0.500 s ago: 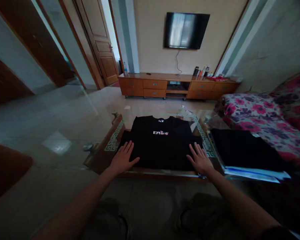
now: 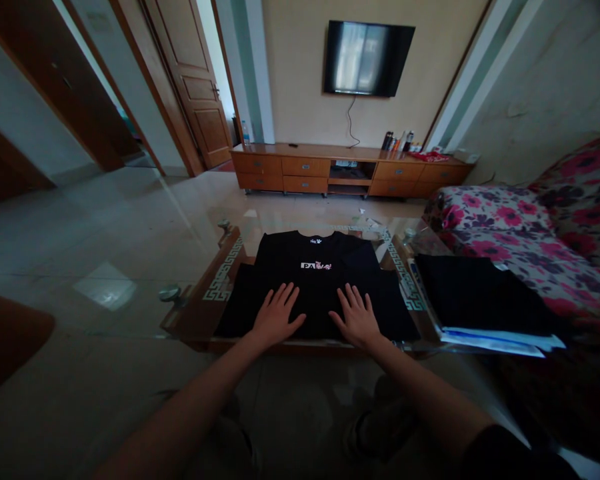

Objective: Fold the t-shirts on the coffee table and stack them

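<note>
A black T-shirt (image 2: 315,283) with a small white-and-pink print on its chest lies spread on the glass table (image 2: 145,327), its collar toward the far side. On its near left part rests my left hand (image 2: 276,316), palm down with the fingers spread. My right hand (image 2: 357,315) lies flat on the near right part, its fingers apart too. Neither hand grips the cloth. Black fabric extends out to both sides of the hands.
To the right, a dark folded garment (image 2: 480,297) lies on top of white-and-blue flat packets (image 2: 495,339). A floral sofa (image 2: 510,217) stands behind it. Across the room are a wooden TV cabinet (image 2: 305,167) and a wall television (image 2: 369,59).
Both hands have moved inward from the shirt's outer sides and now lie closer together on its near middle. The view has shifted slightly.
</note>
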A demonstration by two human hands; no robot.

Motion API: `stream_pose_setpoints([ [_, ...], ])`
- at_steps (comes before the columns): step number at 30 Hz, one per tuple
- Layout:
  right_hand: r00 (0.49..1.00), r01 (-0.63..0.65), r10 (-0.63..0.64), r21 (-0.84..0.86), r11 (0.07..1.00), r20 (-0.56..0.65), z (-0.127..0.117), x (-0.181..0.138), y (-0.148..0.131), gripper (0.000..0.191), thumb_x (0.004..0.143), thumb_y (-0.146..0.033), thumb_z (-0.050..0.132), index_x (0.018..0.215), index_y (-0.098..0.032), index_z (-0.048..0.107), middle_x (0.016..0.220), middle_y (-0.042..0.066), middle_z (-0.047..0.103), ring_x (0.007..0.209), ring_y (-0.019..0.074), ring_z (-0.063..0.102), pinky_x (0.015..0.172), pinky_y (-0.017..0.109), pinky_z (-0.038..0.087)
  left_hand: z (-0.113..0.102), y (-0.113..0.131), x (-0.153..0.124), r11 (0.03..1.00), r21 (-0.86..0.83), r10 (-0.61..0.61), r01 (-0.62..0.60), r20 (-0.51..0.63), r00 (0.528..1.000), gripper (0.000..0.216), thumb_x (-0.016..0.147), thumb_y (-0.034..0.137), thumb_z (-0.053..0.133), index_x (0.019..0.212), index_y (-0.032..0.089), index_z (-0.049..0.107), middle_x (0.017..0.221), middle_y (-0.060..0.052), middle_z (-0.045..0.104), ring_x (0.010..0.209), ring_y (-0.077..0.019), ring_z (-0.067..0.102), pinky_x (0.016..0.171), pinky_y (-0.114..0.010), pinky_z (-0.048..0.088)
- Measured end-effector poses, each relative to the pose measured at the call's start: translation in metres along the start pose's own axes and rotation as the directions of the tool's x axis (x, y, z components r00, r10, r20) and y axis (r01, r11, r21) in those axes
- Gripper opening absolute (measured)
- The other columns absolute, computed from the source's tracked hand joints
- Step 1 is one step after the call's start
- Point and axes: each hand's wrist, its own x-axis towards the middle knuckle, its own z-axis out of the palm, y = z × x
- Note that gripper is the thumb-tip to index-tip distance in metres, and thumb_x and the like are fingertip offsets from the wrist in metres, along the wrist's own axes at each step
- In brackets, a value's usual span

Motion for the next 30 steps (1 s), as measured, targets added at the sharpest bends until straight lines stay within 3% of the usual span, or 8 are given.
stream_pose_setpoints([
  [5, 0.999, -0.032, 0.032, -0.032, 0.999, -0.002, -0.002, -0.01, 0.002, 0.082, 0.099, -0.071, 0.033, 0.165, -0.022, 0.027, 0.172, 0.015, 0.009, 0.157, 0.0419, 0.006, 0.119, 0.07, 0.006, 0.002, -0.006, -0.008, 1.0, 0.004, 0.021, -0.021, -0.007, 1.0, 0.08, 0.096, 0.066, 0.041, 0.164, 0.025, 0.026, 0.171, -0.007, 0.023, 0.159, -0.0297, 0.012, 0.127, -0.052, 0.015],
  [7, 0.999, 0.052, -0.051, -0.032, 0.998, 0.011, -0.005, -0.014, -0.004, 0.08, 0.101, -0.068, 0.031, 0.165, -0.02, 0.026, 0.172, 0.014, 0.009, 0.158, 0.0391, 0.007, 0.121, 0.067, 0.007, 0.002, -0.006, -0.008, 1.0, 0.009, 0.024, -0.024, -0.006, 1.0, 0.081, 0.096, 0.066, 0.042, 0.164, 0.024, 0.026, 0.171, -0.007, 0.023, 0.159, -0.0297, 0.012, 0.127, -0.052, 0.015],
  [10, 0.96, 0.276, -0.275, -0.012, 0.961, 0.049, -0.009, -0.021, -0.01, 0.07, 0.105, -0.06, 0.027, 0.165, -0.026, 0.025, 0.173, 0.007, 0.01, 0.159, 0.0292, 0.009, 0.125, 0.056, 0.009, 0.002, -0.005, -0.008, 1.0, 0.015, 0.016, -0.016, -0.007, 1.0, 0.081, 0.096, 0.066, 0.043, 0.163, 0.024, 0.027, 0.171, -0.007, 0.022, 0.159, -0.029, 0.012, 0.127, -0.051, 0.015],
  [12, 0.95, 0.307, -0.307, -0.001, 0.952, 0.053, -0.011, -0.024, -0.01, 0.069, 0.105, -0.061, 0.025, 0.165, -0.029, 0.024, 0.173, 0.005, 0.012, 0.159, 0.0272, 0.01, 0.126, 0.054, 0.009, 0.002, -0.006, -0.009, 1.0, 0.016, 0.016, -0.015, -0.011, 1.0, 0.08, 0.097, 0.065, 0.042, 0.164, 0.024, 0.027, 0.171, -0.007, 0.022, 0.159, -0.0285, 0.012, 0.127, -0.051, 0.015],
  [20, 0.999, 0.04, -0.04, 0.006, 0.999, 0.011, -0.002, -0.025, 0.025, 0.076, 0.102, -0.069, 0.024, 0.165, -0.026, 0.024, 0.173, 0.006, 0.011, 0.159, 0.0286, 0.008, 0.127, 0.053, 0.01, -0.003, -0.022, -0.019, 0.998, 0.007, 0.066, -0.066, -0.001, 0.998, 0.071, 0.1, 0.058, 0.041, 0.164, 0.031, 0.025, 0.172, -0.001, 0.02, 0.159, -0.0258, 0.014, 0.127, -0.048, 0.017],
  [25, 0.996, -0.088, 0.088, -0.01, 0.996, 0.008, 0.003, -0.032, 0.082, 0.078, 0.103, -0.066, 0.021, 0.166, -0.019, 0.021, 0.173, 0.008, 0.01, 0.159, 0.0263, 0.008, 0.128, 0.05, 0.011, -0.009, -0.063, -0.028, 1.0, 0.019, -0.012, 0.012, -0.001, 1.0, 0.069, 0.101, 0.059, 0.039, 0.163, 0.033, 0.027, 0.172, -0.001, 0.02, 0.158, -0.0258, 0.017, 0.126, -0.048, 0.019],
  [30, 0.985, -0.175, 0.175, -0.004, 0.985, -0.008, 0.003, -0.037, 0.134, 0.082, 0.102, -0.065, 0.02, 0.166, -0.012, 0.02, 0.173, 0.01, 0.007, 0.16, 0.0262, 0.005, 0.129, 0.045, 0.014, -0.014, -0.098, -0.035, 0.988, 0.078, -0.133, 0.136, -0.047, 0.99, 0.071, 0.101, 0.058, 0.036, 0.163, 0.024, 0.029, 0.172, -0.009, 0.021, 0.158, -0.0277, 0.019, 0.126, -0.048, 0.019],
])
